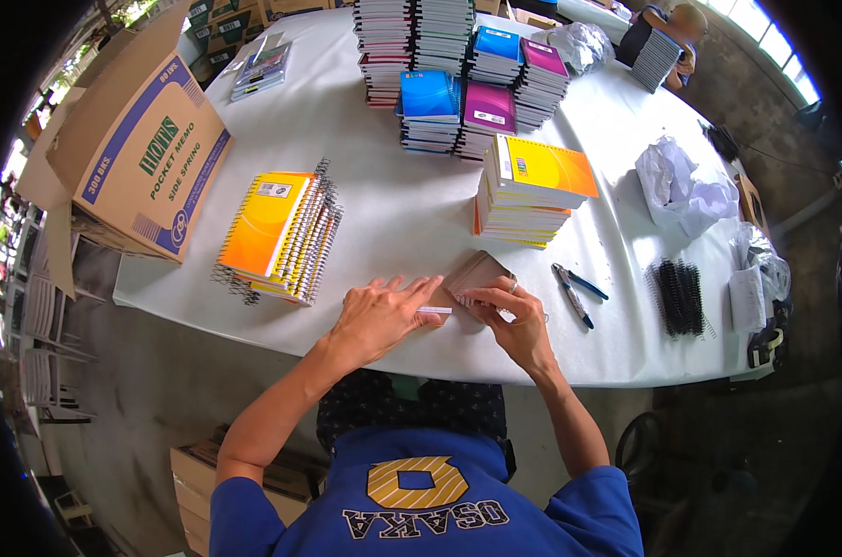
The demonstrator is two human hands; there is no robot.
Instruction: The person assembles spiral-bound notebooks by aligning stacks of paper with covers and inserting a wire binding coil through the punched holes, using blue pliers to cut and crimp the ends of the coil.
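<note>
At the table's near edge, my right hand (516,320) has its fingers bent and pinched at the lower edge of a small notepad with a grey-brown cardboard back (476,273). The pad lies at a slant, and my fingers cover part of its edge. Just left of it, my left hand (379,317) is closed with its thumb tucked under, around a thin white-edged piece (435,309); most of that piece is hidden. Right of my right hand lie blue-handled pliers (579,292). Left of my hands stands a stack of spiral-bound orange-and-yellow notebooks (270,227).
Unbound orange-and-yellow pads (532,186) are stacked ahead. Behind them stand blue and magenta notebooks (430,97). Black wire coils (678,297) and crumpled white plastic (685,190) lie at right. An open carton (147,148) is at left. Another person (667,42) handles notebooks at far right.
</note>
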